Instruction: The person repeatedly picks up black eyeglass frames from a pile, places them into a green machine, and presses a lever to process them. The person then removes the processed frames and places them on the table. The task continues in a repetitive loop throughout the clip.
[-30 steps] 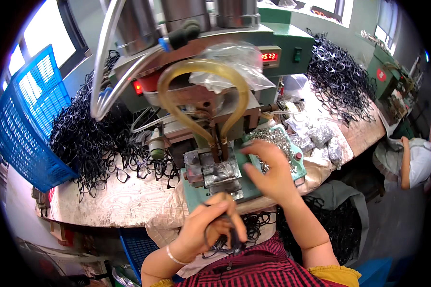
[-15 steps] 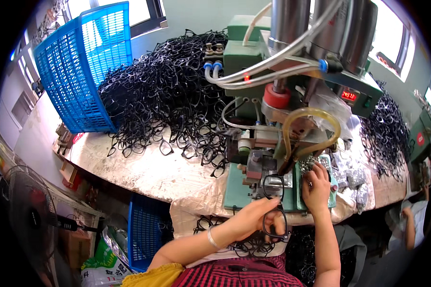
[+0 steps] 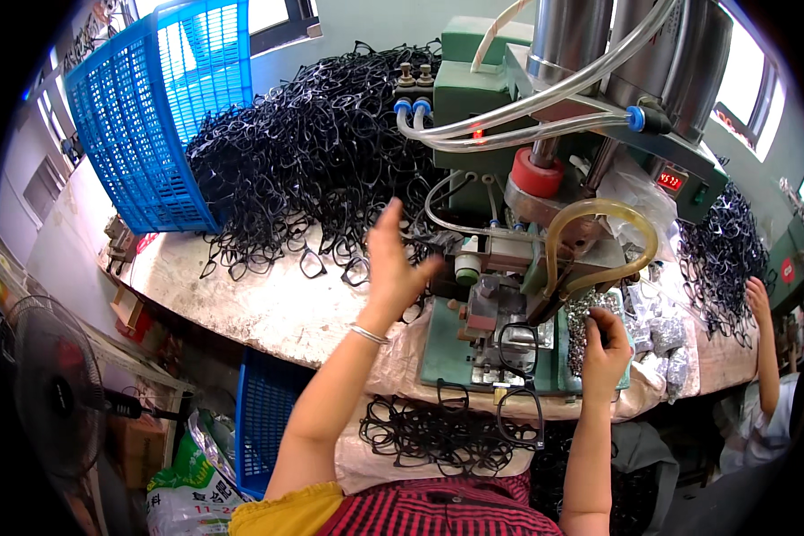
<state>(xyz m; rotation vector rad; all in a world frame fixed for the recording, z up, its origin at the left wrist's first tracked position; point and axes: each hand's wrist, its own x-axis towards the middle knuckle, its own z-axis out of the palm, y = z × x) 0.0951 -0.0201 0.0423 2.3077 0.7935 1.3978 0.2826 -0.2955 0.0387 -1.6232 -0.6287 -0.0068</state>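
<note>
My left hand is raised with fingers apart and nothing in it, left of the green press machine. Behind it a big pile of black eyeglass frames covers the table. One black eyeglass frame rests at the press's metal fixture, its near lens hanging past the front edge, with neither hand on it. My right hand is over the tray of small shiny metal parts, thumb and fingers pinched together; whatever they hold is too small to make out.
More frames lie in my lap. A blue basket leans against the pile; a second blue crate stands below. Bagged parts sit right of the tray. Another person's hand reaches toward frames at the far right. A fan stands left.
My left hand has let go of the eyeglass frame at the fixture and swung up and left toward the pile. My right hand has drawn slightly back, fingers now pinched. Another person's hand has risen.
</note>
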